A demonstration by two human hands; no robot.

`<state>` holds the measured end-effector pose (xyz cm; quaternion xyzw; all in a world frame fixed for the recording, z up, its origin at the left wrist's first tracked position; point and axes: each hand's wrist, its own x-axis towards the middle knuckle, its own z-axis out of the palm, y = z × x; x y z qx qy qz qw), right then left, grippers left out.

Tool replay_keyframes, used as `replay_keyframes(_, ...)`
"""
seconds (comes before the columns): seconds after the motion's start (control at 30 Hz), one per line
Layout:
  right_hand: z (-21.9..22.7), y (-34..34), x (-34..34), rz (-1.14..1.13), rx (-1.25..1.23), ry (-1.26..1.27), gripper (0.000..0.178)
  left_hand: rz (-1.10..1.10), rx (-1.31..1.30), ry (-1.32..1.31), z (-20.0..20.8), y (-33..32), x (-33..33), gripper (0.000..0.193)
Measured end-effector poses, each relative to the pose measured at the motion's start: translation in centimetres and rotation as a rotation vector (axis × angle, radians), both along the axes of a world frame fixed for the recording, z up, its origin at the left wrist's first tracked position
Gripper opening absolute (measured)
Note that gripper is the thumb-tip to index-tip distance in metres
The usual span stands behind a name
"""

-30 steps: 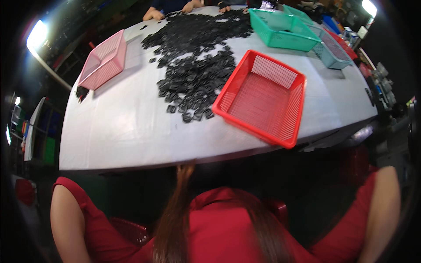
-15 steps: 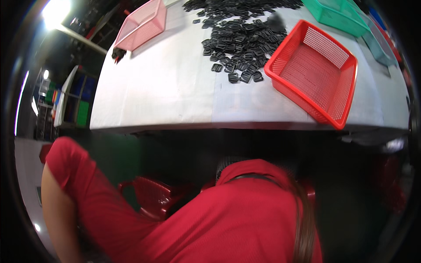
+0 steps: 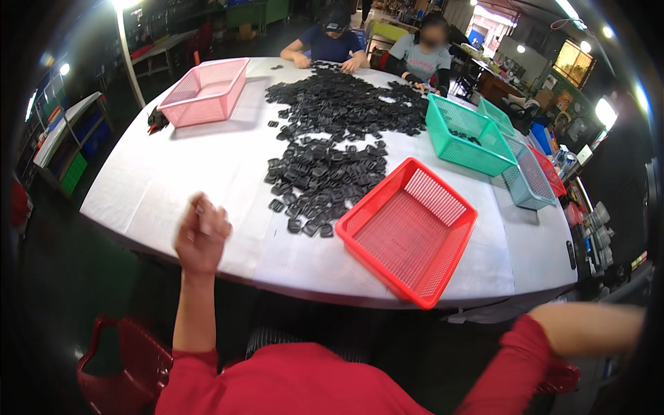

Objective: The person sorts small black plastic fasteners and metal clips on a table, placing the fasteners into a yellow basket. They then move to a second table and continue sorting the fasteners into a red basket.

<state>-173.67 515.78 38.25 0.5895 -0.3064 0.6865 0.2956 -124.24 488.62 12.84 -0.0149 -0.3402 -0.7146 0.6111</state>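
My left hand (image 3: 202, 235) is raised over the table's near left edge, its fingers loosely curled and smeared by motion. I cannot make out anything in it. My right forearm (image 3: 588, 328) stretches off to the right edge of the picture, and the hand itself is out of view. A red plastic basket (image 3: 408, 235) sits by the near edge of the table, with nothing seen inside. Beside it, to the left and farther back, black plastic buckles (image 3: 328, 169) lie in a loose heap that joins a bigger pile (image 3: 339, 100) behind.
A pink basket (image 3: 207, 93) stands at the far left of the white-covered table (image 3: 173, 166). Green (image 3: 470, 138) and grey-blue baskets (image 3: 529, 176) stand on the right. Two people (image 3: 332, 41) sit across, hands at the pile. Dark red chairs (image 3: 131, 360) are beside me.
My view has lifted, so the far side of the table and the two people now show. My left hand has come up over the table edge; my right forearm has come into view.
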Motion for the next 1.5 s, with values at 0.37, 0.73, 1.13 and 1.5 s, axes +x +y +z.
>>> replay_keyframes(0.37, -22.8, -24.2, -8.6, -0.160, 2.000, 0.010, 0.088, -1.029, 0.134, -1.486, -7.6, 2.9, -1.0, 0.043)
replay_keyframes(0.73, -20.1, -16.0, -1.5, 0.081, 1.627, -0.321, 0.030, -0.460, -0.183, -1.060, -6.2, 5.4, -2.1, 0.055)
replay_keyframes(1.13, -28.0, 2.1, 23.3, -0.048, 1.231, -0.277, 0.036, 0.106, 0.057, -1.032, -6.9, 14.2, 6.9, 0.035)
replay_keyframes(1.5, -38.0, 6.3, 24.1, -0.038, 1.823, -0.387, 0.035, -0.180, 0.550, -1.158, -16.1, 19.4, 8.0, 0.037)
